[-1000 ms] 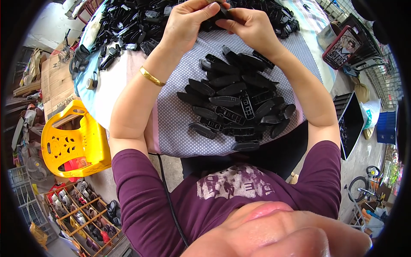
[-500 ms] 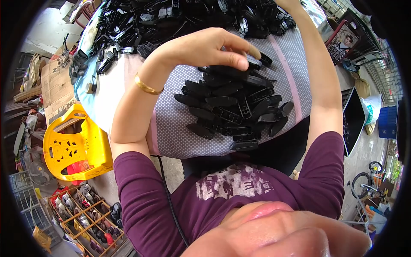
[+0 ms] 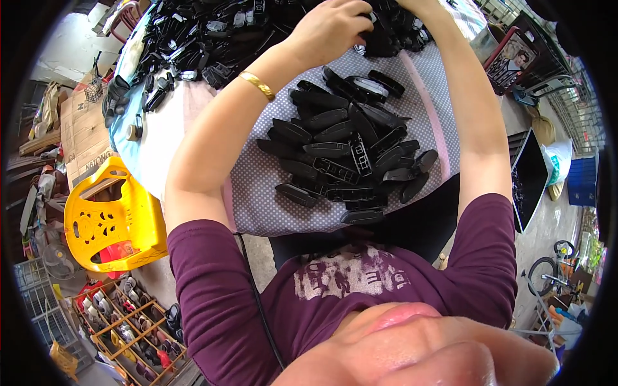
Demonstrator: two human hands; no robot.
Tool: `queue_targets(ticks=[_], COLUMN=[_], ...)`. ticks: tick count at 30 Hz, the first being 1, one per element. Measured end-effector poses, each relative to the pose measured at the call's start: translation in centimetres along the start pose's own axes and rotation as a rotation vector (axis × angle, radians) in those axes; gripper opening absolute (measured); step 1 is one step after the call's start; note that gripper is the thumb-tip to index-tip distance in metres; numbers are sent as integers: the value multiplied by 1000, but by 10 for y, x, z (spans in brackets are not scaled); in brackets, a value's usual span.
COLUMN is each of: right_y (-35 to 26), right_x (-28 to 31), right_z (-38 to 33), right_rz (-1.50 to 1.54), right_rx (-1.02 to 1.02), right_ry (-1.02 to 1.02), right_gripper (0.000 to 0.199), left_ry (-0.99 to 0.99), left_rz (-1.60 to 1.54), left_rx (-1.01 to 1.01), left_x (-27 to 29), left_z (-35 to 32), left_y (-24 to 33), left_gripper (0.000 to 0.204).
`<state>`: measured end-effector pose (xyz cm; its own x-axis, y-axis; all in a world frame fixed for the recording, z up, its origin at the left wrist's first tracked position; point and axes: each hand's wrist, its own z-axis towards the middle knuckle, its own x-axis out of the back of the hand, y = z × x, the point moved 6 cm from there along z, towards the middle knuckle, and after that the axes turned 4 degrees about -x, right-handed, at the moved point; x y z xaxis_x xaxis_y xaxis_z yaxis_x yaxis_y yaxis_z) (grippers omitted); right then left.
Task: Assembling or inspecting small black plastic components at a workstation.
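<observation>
At the top of the head view my left hand reaches to the near edge of a large heap of black plastic parts. Its fingers are bent round, and what they close on is lost among the dark pieces. My right hand is at the heap's right side, its fingers cut off by the upper rim. Nearer to me lies a smaller pile of black, long, rounded plastic parts, some showing ribbed, hollow undersides. A part with a shiny grey face rests at this pile's far end.
Both piles lie on a dotted grey cloth with pink stripes. A yellow plastic chair stands at the left, near a cardboard sheet and a shoe rack. A black tray is at the right.
My left hand has moved away from me, off the small pile and up to the large heap. The small pile's far end now shows. My right hand stays near the upper rim.
</observation>
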<state>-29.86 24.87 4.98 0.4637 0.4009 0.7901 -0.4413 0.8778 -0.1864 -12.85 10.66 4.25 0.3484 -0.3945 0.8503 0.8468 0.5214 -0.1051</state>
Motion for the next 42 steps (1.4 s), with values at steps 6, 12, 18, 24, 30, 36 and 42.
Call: queue_targets(ticks=[6, 12, 18, 24, 30, 36, 42], right_y=[-47, -78, -95, -102, -107, -114, -123], right_x=[-12, -6, -2, -7, -4, -1, 1], right_z=[-36, -54, -85, -94, -100, -106, -115], right_rz=[858, 1064, 1286, 1299, 1444, 1249, 1388], right_rx=[30, -138, -349, -416, -459, -319, -502], right_ry=[-268, -347, -450, -617, -654, -419, -410], right_gripper=[18, 20, 29, 30, 29, 28, 24], left_ry=[87, 254, 569, 771, 808, 838, 833], left_rz=[-524, -750, -1013, -1201, -1227, -1119, -1054], left_rx=[821, 774, 956, 867, 838, 845, 814], left_x=[22, 0, 10, 18, 23, 26, 37], left_z=[-40, -105, -94, -97, -98, -99, -96], left_y=[-25, -64, -54, -50, -51, -51, -47], left_gripper=[31, 34, 43, 54, 51, 47, 45])
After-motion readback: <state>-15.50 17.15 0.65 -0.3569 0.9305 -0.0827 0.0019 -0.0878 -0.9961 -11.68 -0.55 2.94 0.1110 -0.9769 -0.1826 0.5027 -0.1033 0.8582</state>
